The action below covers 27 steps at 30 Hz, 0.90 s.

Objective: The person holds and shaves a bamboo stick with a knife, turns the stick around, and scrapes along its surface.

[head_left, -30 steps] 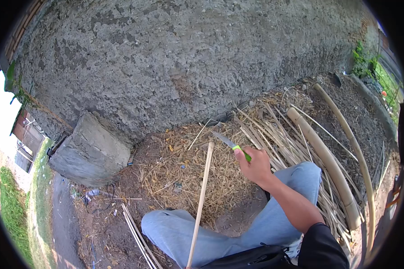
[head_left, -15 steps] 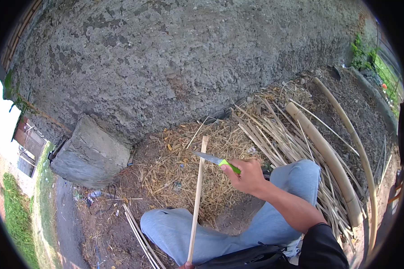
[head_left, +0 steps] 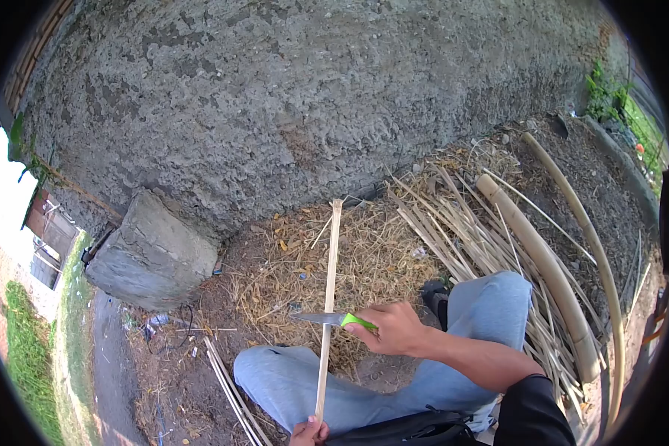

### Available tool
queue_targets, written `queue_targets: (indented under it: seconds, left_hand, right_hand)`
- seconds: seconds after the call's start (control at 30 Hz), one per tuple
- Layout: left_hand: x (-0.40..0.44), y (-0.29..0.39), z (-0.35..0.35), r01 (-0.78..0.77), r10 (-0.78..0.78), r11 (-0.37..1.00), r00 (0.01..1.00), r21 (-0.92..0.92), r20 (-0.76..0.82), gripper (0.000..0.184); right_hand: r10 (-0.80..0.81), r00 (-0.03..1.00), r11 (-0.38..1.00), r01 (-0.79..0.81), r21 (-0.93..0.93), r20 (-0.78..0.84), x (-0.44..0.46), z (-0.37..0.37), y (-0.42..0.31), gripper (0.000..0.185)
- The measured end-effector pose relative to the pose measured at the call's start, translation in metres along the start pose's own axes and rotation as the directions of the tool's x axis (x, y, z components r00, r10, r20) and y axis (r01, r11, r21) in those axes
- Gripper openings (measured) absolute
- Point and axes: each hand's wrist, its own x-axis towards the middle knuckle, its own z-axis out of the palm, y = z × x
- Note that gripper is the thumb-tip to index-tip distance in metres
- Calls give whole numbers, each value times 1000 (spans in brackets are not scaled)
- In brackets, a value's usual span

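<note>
My right hand (head_left: 391, 328) is closed round the bright green handle of a knife (head_left: 321, 318). Its blade points left and crosses the strip at about mid-length. The bamboo strip (head_left: 330, 282) is long, narrow and pale, and stands lengthwise in front of me between my knees. At the bottom of the view my left hand (head_left: 309, 431) grips the strip's near end, partly cut off by the frame edge. The far end of the strip reaches over the shavings toward the wall.
Shavings (head_left: 290, 271) cover the ground before me. To the right lie a pile of split bamboo strips (head_left: 453, 230), a thick bamboo pole (head_left: 535, 260) and a thinner curved pole (head_left: 587, 230). A concrete block (head_left: 152, 253) stands left by the rough wall (head_left: 312, 97). Several strips (head_left: 230, 394) lie left of my knee.
My right hand and the knife have moved down along the strip toward me and slightly left. The strip's far end sits higher in view, and more of my left hand shows.
</note>
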Motion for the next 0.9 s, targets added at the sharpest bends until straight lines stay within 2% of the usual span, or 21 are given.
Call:
queue_targets:
  seconds: [0.17,0.23,0.33,0.5,0.57,0.6,0.67,0.7,0.77,0.8,0.83,0.9]
  left_hand:
    - [-6,8,11,6,-5,1000,996,2,-87,41]
    - [-6,9,12,-5,4,1000,997,-13,-79,39]
    - [-2,9,10,-26,24,998,999,-63,-44,36]
    - [-8,39,26,-119,122,980,993,-159,5,35]
    - [-10,54,33,-24,23,958,1000,-286,-7,39]
    - [-9,59,34,-25,24,957,1000,-289,-9,39]
    - [-2,68,31,-81,77,988,996,-129,-35,40]
    - [4,74,24,-82,78,988,996,-133,-37,40]
    - [16,90,13,-190,220,967,960,-172,176,41]
    - [13,107,24,-234,246,965,964,-118,103,44]
    - [16,115,26,-238,250,964,963,-122,104,44]
    - [25,126,26,-320,320,947,942,-17,104,42]
  right_hand:
    - [-73,996,996,75,-37,55,-12,12,-10,28]
    - [-164,983,984,169,-59,80,-20,22,-10,28]
    - [-212,976,975,214,-52,37,-24,30,-15,34]
    - [-207,977,976,209,-56,47,-19,25,-15,31]
    - [-204,977,976,207,-60,57,-14,21,-11,29]
    - [-177,983,982,180,-66,40,-11,19,-9,28]
    - [-154,988,985,155,-70,26,-5,16,-6,28]
    - [-140,990,988,139,-70,-12,-3,15,-4,29]
    - [-132,990,989,129,-70,-47,0,17,-1,30]
    - [-124,989,991,120,-53,-79,2,19,2,30]
    - [-115,987,993,112,-37,-111,3,19,3,29]
    - [-136,985,990,131,-55,-109,4,16,-3,29]
